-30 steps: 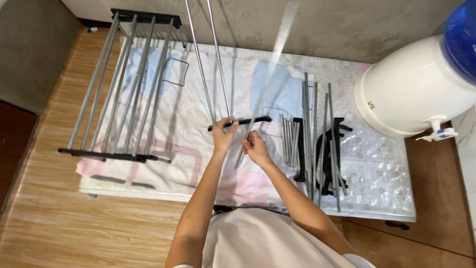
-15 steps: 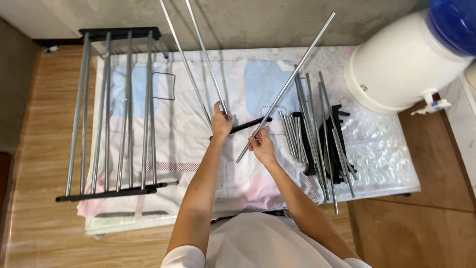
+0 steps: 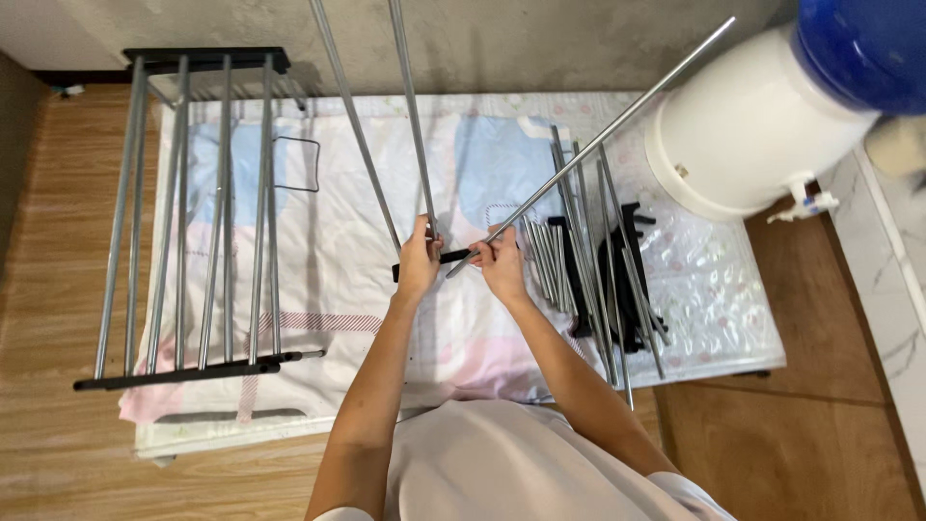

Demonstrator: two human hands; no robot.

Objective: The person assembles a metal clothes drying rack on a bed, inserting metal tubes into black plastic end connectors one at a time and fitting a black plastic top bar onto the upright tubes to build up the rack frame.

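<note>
Left hand wraps a black bar, fingers curled tight on it. The bar lies roughly level, left to right, between both hands, over a patterned sheet. 2 rods already stand in the bar near the left hand and run up and away, out of the top of the frame.

Right hand pinches the near end of 1 loose rod, fingers closed narrow around it. This rod's long axis runs from the right hand up and to the right, toward a white water dispenser. Its near tip sits just beside the bar, right of the left hand; whether it touches the bar I cannot tell. The right hand is the nearer one to that tip.

Spare rods lie on the sheet right of the hands, with black parts among them. A finished rack panel lies well to the left, partly on wood floor.
</note>
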